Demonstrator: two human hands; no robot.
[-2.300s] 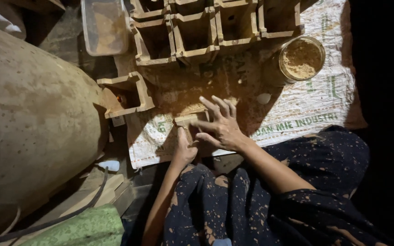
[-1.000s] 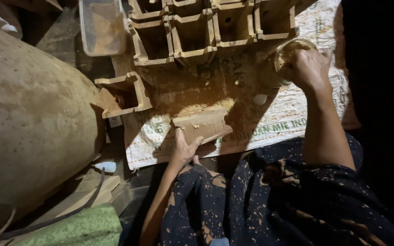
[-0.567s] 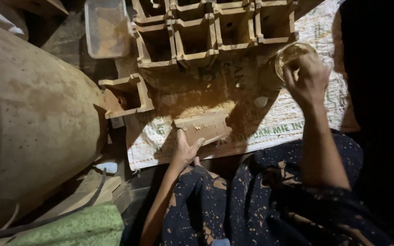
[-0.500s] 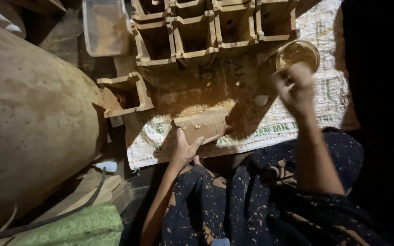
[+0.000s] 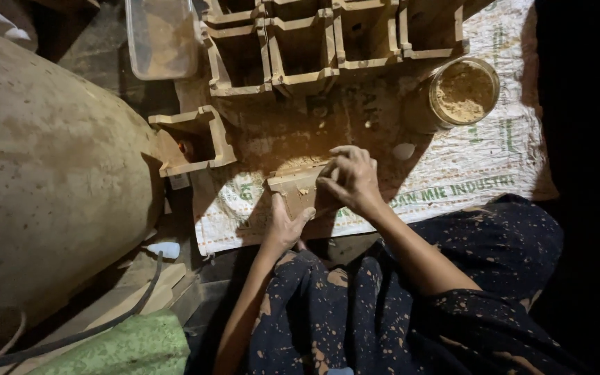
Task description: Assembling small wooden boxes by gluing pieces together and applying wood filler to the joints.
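A small rectangular clay-coloured mould block (image 5: 298, 187) lies on a woven white sack (image 5: 467, 167) in front of my knees. My left hand (image 5: 287, 223) presses against its near left side, thumb up along the edge. My right hand (image 5: 350, 179) rests on the block's top right, fingers curled down onto its sandy surface. Whether those fingers pinch any powder is hidden. A round jar of tan powder (image 5: 462, 92) stands on the sack to the far right.
A row of open square wooden moulds (image 5: 314, 42) lines the far edge, with one separate mould (image 5: 192, 142) at the left. A clear plastic tub (image 5: 161, 38) sits beyond it. A large dusty drum (image 5: 50, 180) fills the left side. A small white lump (image 5: 404, 151) lies near the jar.
My right hand has come back from the powder jar at the far right and now sits on the block. My left hand has stayed against the block.
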